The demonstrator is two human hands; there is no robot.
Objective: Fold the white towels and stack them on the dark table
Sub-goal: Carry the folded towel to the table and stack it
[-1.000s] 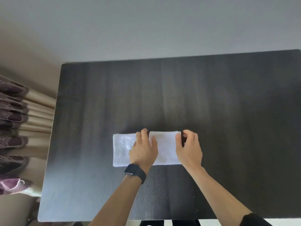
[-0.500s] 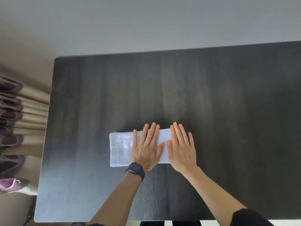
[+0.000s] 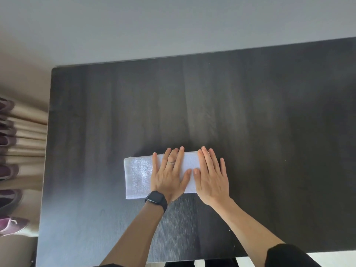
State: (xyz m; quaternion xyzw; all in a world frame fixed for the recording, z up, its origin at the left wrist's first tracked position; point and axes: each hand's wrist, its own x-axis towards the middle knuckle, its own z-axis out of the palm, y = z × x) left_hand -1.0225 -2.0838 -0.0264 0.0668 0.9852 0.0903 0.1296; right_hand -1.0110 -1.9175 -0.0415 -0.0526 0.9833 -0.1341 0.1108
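Observation:
A white towel (image 3: 137, 174), folded into a narrow rectangle, lies on the dark table (image 3: 250, 112) near its front middle. My left hand (image 3: 169, 176), with a ring and a black watch on the wrist, presses flat on the towel's middle with straight fingers. My right hand (image 3: 212, 176) lies flat beside it, covering the towel's right end, fingers straight and spread. The left third of the towel shows bare. No other towel is in view.
A beige curtain (image 3: 25, 139) with dark purple pattern hangs along the table's left edge. A pale wall (image 3: 173, 26) runs behind the far edge. The table's front edge (image 3: 192, 260) is close to my body.
A second ago both hands pinched the towel's right part with curled fingers. They then flattened, and now press down on it. The view has shifted slightly.

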